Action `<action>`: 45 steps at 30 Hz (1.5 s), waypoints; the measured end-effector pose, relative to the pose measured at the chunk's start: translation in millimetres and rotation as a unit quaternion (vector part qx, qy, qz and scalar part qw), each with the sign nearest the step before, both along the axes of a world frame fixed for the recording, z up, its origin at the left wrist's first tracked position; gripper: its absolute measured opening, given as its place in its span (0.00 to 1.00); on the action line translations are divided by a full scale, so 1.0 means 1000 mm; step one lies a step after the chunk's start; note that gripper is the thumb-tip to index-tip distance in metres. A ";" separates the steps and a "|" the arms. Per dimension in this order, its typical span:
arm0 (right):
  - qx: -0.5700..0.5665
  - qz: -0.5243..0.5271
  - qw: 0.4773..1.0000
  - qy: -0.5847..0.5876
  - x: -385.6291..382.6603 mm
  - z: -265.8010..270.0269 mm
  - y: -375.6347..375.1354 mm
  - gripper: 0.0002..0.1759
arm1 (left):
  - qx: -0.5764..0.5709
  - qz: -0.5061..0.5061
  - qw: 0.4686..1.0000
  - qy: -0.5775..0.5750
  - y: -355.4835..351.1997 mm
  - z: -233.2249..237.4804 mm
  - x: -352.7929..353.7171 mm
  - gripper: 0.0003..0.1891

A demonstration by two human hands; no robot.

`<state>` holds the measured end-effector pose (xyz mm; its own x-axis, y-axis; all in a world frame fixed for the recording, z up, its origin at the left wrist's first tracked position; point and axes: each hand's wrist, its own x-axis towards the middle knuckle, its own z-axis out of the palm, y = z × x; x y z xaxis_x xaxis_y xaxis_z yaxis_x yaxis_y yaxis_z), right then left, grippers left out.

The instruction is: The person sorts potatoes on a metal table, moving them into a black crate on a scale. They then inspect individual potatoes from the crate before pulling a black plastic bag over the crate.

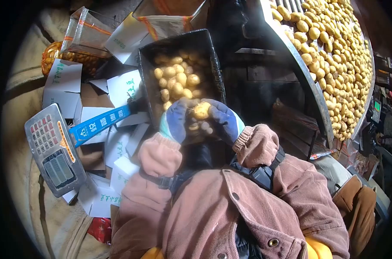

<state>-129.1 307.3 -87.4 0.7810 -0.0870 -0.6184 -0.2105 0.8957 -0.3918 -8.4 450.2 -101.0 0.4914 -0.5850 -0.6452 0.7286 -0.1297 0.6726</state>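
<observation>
Both my hands wear blue gloves and meet above the near end of a black-lined bin (219,77). A pale yellow potato (201,110) sits between them. My right hand (225,120) grips it from the right, fingers curled. On the other side, my left hand (177,120) is closed with its fingertips against the potato's left edge. Beneath and beyond the hands, several more potatoes (177,89) lie heaped in the bin. A few smaller, blurred ones show just below my fingers.
A digital scale display (55,149) on a blue post (101,124) stands at left, among white cartons (127,172). A metal-edged sorting table (297,60) at right carries many potatoes. Behind the cartons is a filled net bag (51,56), near a clear plastic bag (86,32).
</observation>
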 end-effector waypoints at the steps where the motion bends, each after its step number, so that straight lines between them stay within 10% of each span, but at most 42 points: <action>1: 0.001 0.005 1.000 0.008 0.000 0.001 0.000 0.22 | -0.005 0.029 0.999 0.028 0.000 0.004 -0.002 0.19; 5: 0.010 0.020 0.999 0.040 0.001 0.007 0.003 0.21 | -0.071 -0.006 0.976 0.204 -0.001 0.044 0.009 0.15; 8: 0.009 0.008 0.999 0.035 0.000 -0.007 0.012 0.21 | 0.019 0.011 0.995 -0.098 0.010 0.009 -0.012 0.12; 19: -0.026 0.008 0.999 0.021 0.001 0.006 0.012 0.22 | 0.057 0.063 0.990 -0.116 0.033 -0.020 -0.009 0.18; 22: -0.106 0.041 0.993 0.029 -0.006 0.006 0.005 0.23 | -0.065 0.163 0.978 0.118 0.030 -0.036 -0.013 0.18; 26: -0.254 0.054 0.966 -0.012 -0.012 0.008 0.005 0.24 | 0.047 -0.006 0.982 -0.185 -0.004 -0.002 -0.031 0.09; 37: -0.191 0.015 0.981 -0.008 -0.029 0.003 -0.011 0.24 | -0.008 0.022 0.999 0.044 -0.014 0.010 -0.026 0.15; 40: -0.327 0.050 0.943 -0.024 -0.032 -0.001 -0.015 0.25 | 0.000 -0.061 0.967 -0.247 -0.022 0.010 -0.041 0.20; 45: -0.376 0.037 0.925 -0.042 -0.032 -0.001 -0.012 0.28 | 0.093 -0.135 0.920 -0.356 -0.036 0.019 -0.045 0.20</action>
